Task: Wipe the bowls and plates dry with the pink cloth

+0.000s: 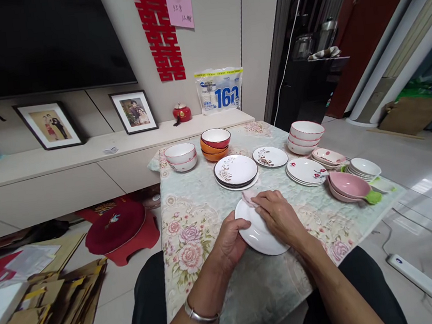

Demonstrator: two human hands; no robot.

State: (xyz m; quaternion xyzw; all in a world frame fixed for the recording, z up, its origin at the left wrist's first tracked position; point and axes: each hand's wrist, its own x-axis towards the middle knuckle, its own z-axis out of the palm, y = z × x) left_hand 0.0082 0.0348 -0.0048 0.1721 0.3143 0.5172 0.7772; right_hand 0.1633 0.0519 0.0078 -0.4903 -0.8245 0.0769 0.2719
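Note:
A plain white plate (261, 237) is tilted above the near part of the table. Gripping its left rim is my left hand (230, 238), thumb on top and fingers beneath. My right hand (278, 214) presses a pale pink cloth (249, 198) against the plate's far edge, its fingers closed over the cloth. Just beyond the plate stands a stack of dark-rimmed plates (235, 170) with a brown floral print. Beside that stack lies a single brown-flowered plate (270, 157). Farther right is a stack of plates with red flowers (306, 171).
Behind are white bowls (181, 156) and red and orange bowls (215, 140). At right stand pink-rimmed bowls (306, 133), pink dishes (349, 186) and small white bowls (365, 167). A floral tablecloth (193, 237) covers the table. A red stool (118, 228) and flattened cardboard (60, 304) are at left.

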